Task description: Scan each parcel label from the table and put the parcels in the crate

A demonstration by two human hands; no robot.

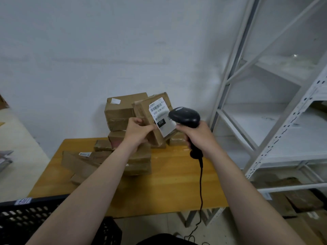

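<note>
Parcel in hand: small brown parcel (141,108) held raised above the far half of the surface (177,174), tilted so that its white label (160,117) faces the camera
Left hand: left hand (138,131) grips the parcel at its lower left edge, thumb on the front face, fingers curled behind
Right hand: right hand (196,137) is clenched round the handle of the black scanner (184,117); the scanner head sits just beside the label, also above the far half of the surface
Step in hand: judged to be the scan of this label; the parcel is not yet in the crate
Crate: black slotted crate (23,220) stands at the near left corner of the surface
Remaining parcels: stack of parcels (122,110) on the far left part of the surface, piled loosely against the wall
Risk, no read: the scanner head overlaps the label's right edge and stands very close; the barcode at the label's top may fall outside the beam
Risk, drop: the grip takes one edge only; a slip could let the parcel fall onto the stack and topple it
Risk, snag: the cable (200,188) hangs over the near edge of the surface; a swing toward the crate could catch it
Hidden: scanner window and trigger finger are out of sight, so whether a beam is on cannot be told
Cut off: the crate's inside is covered by the left forearm and the frame edge
Hard to read: small print on the label is blurred; only "032" is plain
</note>
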